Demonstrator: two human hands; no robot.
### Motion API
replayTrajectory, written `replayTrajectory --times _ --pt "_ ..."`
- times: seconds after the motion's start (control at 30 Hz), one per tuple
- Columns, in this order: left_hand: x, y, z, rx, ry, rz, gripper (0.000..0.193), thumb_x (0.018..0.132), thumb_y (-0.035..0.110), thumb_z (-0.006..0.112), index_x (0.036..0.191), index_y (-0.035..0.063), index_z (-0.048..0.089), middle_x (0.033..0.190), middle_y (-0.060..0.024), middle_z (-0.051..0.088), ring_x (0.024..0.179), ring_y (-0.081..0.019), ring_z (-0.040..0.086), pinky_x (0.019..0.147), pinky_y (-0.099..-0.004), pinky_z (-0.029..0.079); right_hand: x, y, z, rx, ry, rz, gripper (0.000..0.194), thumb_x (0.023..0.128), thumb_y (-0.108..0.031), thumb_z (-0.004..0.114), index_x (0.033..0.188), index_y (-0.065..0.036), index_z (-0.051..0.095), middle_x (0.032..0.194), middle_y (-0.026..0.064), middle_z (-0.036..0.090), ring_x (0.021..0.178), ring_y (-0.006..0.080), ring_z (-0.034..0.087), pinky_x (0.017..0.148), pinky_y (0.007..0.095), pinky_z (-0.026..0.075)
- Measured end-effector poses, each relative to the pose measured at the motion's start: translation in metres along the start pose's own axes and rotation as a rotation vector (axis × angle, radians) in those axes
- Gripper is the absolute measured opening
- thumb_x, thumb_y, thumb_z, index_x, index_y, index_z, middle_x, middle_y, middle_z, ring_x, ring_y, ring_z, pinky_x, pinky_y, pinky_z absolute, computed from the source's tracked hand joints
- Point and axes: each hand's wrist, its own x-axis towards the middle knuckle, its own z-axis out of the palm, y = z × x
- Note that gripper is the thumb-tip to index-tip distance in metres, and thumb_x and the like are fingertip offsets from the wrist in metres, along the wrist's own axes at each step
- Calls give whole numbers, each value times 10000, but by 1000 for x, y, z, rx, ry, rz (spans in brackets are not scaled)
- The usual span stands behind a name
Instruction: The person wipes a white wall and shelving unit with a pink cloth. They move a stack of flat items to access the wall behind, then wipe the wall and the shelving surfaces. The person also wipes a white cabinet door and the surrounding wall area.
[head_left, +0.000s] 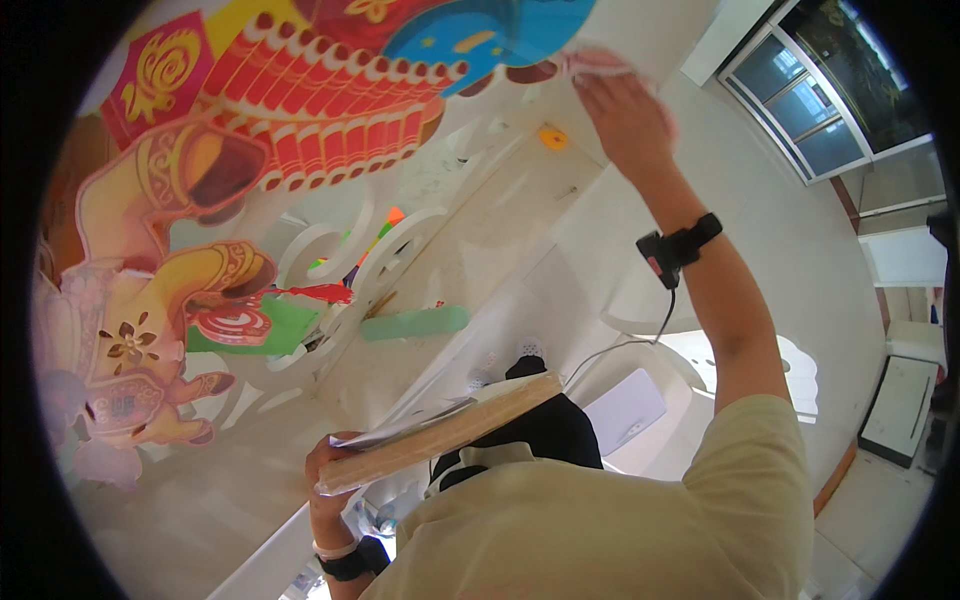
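Note:
My right hand (630, 120) is raised at the upper right and grips a pink cloth (600, 60). The cloth is blurred and lies against or very near the edge of a large festive cutout (322, 97), printed with red firecrackers and a blue shape. Down at the lower left, my left hand (326, 469) holds a thick tan slab (442, 435) by its end, apparently a book or stack in clear plastic. White sheets (405, 420) rest on the slab's far side. Most of that hand's fingers are hidden.
A beige ledge (420, 262) carries a yellow item (553, 137) and a pale green strip (415, 322). White scrollwork (337, 247) and a red tassel (322, 292) stand left. A cable (600, 349) hangs from my right wrist device (667, 255). A white chair (660, 397) is beside me.

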Motion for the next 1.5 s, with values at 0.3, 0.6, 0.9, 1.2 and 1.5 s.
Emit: replayTrajectory --times 0.3,0.6,0.9,1.2,1.5 --pt "5 3 7 -160 29 25 324 727 229 792 921 -8 687 1050 -190 660 903 -261 657 766 -332 528 -91 -108 40 1037 -35 1030 356 747 42 591 1083 -68 634 1113 117 635 998 316 592 866 378 493" --pt "4 8 8 -75 -8 -3 313 726 241 771 897 -5 680 1038 -207 656 945 -311 649 820 -387 514 -45 -104 71 1066 40 942 359 807 -55 490 1128 -78 650 877 205 664 801 343 642 701 392 499" --pt "1 10 10 -118 57 -2 322 764 280 729 887 -14 680 1038 -214 652 983 -321 638 837 -394 514 -37 -99 52 1035 176 940 302 828 -78 529 1108 -58 641 868 124 650 635 283 591 642 350 494" --pt "-2 -1 8 -148 43 51 289 811 265 680 887 -14 677 1039 -219 637 988 -341 635 829 -410 520 -35 -104 118 592 -78 475 421 853 -44 524 1269 -97 543 1323 93 524 1216 286 488 975 413 437" --pt "-5 -1 4 -165 31 74 397 780 362 708 923 -6 666 1067 -235 621 996 -353 625 857 -429 500 -59 -108 90 921 11 979 241 861 -24 524 1078 -29 629 1103 157 636 1010 323 597 836 409 495"
